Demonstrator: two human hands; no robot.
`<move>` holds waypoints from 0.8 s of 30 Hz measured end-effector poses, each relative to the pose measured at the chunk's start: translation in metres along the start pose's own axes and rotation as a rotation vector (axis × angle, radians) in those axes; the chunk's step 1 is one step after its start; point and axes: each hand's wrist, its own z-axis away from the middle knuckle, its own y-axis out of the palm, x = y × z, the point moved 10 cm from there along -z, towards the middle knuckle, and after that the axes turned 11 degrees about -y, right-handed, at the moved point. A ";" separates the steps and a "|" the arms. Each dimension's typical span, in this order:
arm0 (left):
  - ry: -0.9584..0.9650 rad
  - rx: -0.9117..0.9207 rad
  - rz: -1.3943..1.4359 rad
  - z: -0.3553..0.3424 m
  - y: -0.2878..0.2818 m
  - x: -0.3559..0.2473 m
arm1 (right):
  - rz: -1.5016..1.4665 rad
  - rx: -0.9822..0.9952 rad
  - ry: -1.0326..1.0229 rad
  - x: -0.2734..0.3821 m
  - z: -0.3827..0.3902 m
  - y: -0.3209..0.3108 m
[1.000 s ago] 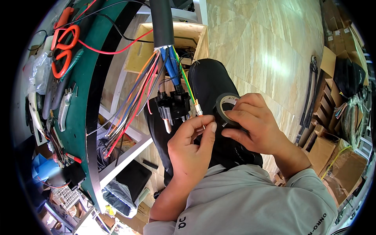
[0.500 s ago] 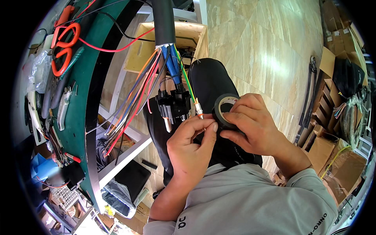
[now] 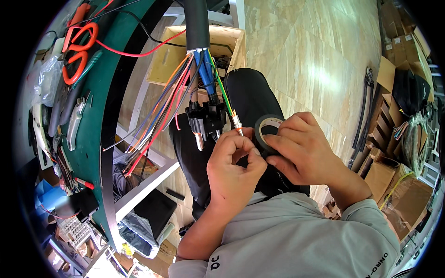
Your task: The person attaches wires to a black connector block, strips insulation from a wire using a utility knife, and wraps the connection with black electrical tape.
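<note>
A roll of black tape point(image 3: 260, 142) with a pale core is gripped in my right hand point(image 3: 303, 150), its fingers curled through and around the ring. Close beside it, my left hand point(image 3: 235, 162) has its thumb and fingers bent together; what they pinch, if anything, is hidden. A yellow-green wire point(image 3: 225, 98) comes down from a thick black cable point(image 3: 197, 25) and ends in a metal tip point(image 3: 237, 123) that touches or nearly touches my left fingers. Left of it hangs a black connector point(image 3: 206, 116) with metal pins, and a fan of loose coloured wires point(image 3: 160, 111).
A green-topped workbench point(image 3: 95, 125) on the left carries orange-handled scissors point(image 3: 75, 67), a utility knife point(image 3: 75, 125) and other tools. Beyond my knees stands a wooden box point(image 3: 227, 41). Cardboard boxes point(image 3: 394, 180) line the right side.
My left hand has shifted slightly right, its fingers more curled. The wire's metal tip and the cable have moved a little to the right. The tape roll stays in my right hand.
</note>
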 end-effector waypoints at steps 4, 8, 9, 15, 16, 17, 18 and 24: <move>-0.015 -0.020 0.006 0.000 -0.001 0.003 | -0.007 -0.001 0.028 -0.005 0.001 0.001; -0.161 -0.030 0.212 0.003 -0.008 0.013 | 0.017 -0.020 0.048 -0.008 0.003 -0.005; -0.117 -0.014 0.191 0.003 -0.007 0.010 | 0.021 -0.023 0.046 -0.008 0.004 -0.005; 0.081 -0.052 -0.039 0.005 -0.008 0.004 | 0.038 -0.015 0.041 -0.004 0.002 -0.002; 0.093 -0.054 -0.053 0.005 -0.008 0.004 | 0.045 -0.010 0.039 -0.003 0.002 -0.001; 0.105 -0.055 -0.068 0.005 -0.008 0.004 | 0.052 -0.004 0.036 -0.003 0.001 0.000; 0.117 -0.056 -0.083 0.005 -0.008 0.003 | 0.059 0.001 0.033 -0.003 0.002 0.001; -0.024 -0.032 0.084 0.004 -0.004 0.008 | 0.048 0.000 0.008 0.005 0.002 -0.001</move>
